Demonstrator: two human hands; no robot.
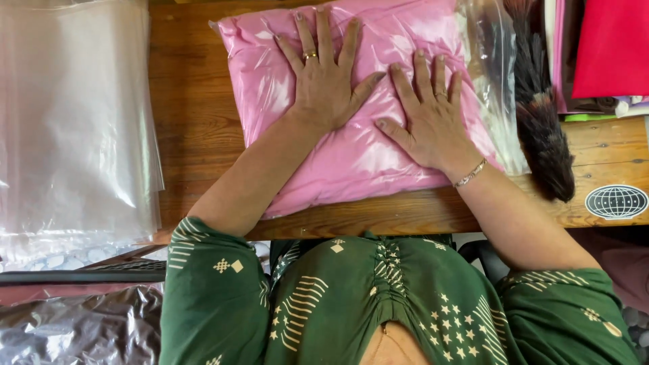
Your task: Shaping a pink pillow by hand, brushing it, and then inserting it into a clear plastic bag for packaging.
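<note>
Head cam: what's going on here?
A person in a green patterned top presses both hands flat on a pink bagged bundle lying on a wooden table. The left hand and right hand lie side by side, fingers spread, gripping nothing. A stack of clear plastic bags sits to the left. A dark feather duster in a clear sleeve lies to the right, beside red fabric.

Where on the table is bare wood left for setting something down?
A bare strip runs between the clear bags and the pink package, and a narrow edge shows below the package. Both hands press the package. The right side is crowded with a feather duster and red cloth.
</note>
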